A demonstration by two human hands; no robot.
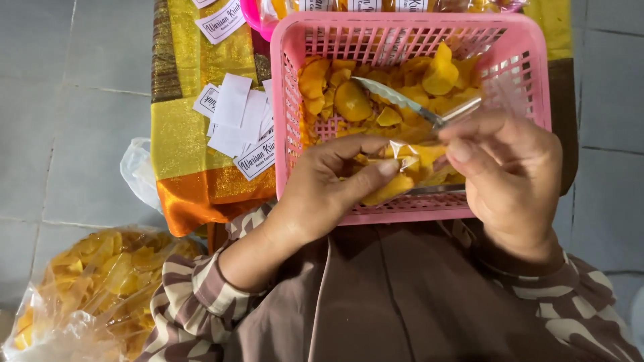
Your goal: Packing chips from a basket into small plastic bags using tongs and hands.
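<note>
Holding a small clear bag [409, 157] open over the pink basket [295, 121], left hand [329, 191] has its grip pinched on the bag. Right hand [513, 177], grip closed on metal tongs [402, 102], reaches among the yellow chips [352, 100]. Risk: the thin bag slipping, chips spilling into the lap. Paper labels [235, 121] lie on gold cloth [181, 134]; grey tiled floor [54, 100].

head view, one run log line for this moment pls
left hand: holds clear bag of yellow chips | right hand: holds metal tongs over pink basket | paper labels left of basket
</note>
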